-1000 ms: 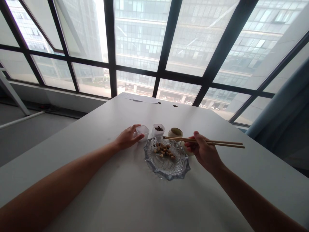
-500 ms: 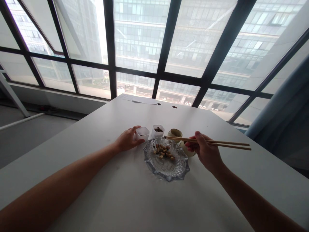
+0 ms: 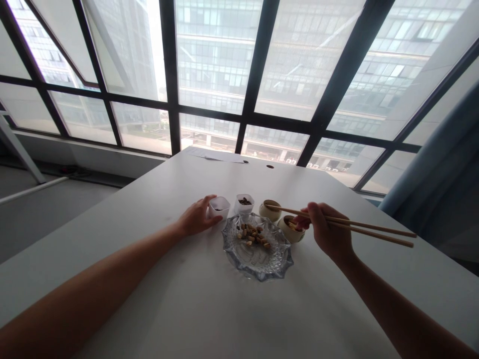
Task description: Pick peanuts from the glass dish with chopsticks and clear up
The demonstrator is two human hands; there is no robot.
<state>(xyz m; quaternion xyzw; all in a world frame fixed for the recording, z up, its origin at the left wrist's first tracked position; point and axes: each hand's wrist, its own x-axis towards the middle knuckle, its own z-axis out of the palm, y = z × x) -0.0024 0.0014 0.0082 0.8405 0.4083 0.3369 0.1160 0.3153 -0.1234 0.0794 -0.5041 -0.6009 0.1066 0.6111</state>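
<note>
My left hand point(image 3: 196, 217) is curled around the side of a small white cup point(image 3: 220, 213), thumb in front and fingers behind; a little dark bit shows inside it. My right hand point(image 3: 329, 232) grips a pair of wooden chopsticks point(image 3: 374, 227), whose tips reach over a beige round pot point(image 3: 270, 215). Below that hand stands a second beige pot point(image 3: 291, 233) with pale pieces in it. A second white cup point(image 3: 245, 209) contains dark seeds point(image 3: 245, 201). Nearest to me, a scalloped glass bowl point(image 3: 258, 271) holds mixed nuts point(image 3: 252, 235).
Everything stands on a white table point(image 3: 179, 299). Papers point(image 3: 213, 155) lie at its far edge, near two dark round holes. Large windows rise behind the table, and a blue curtain point(image 3: 430, 164) hangs on the right.
My right hand has drawn back to the right with the chopsticks, whose tips now sit over the beige pot. A dark piece at the tips earlier no longer shows there. My left hand stays on the cup.
</note>
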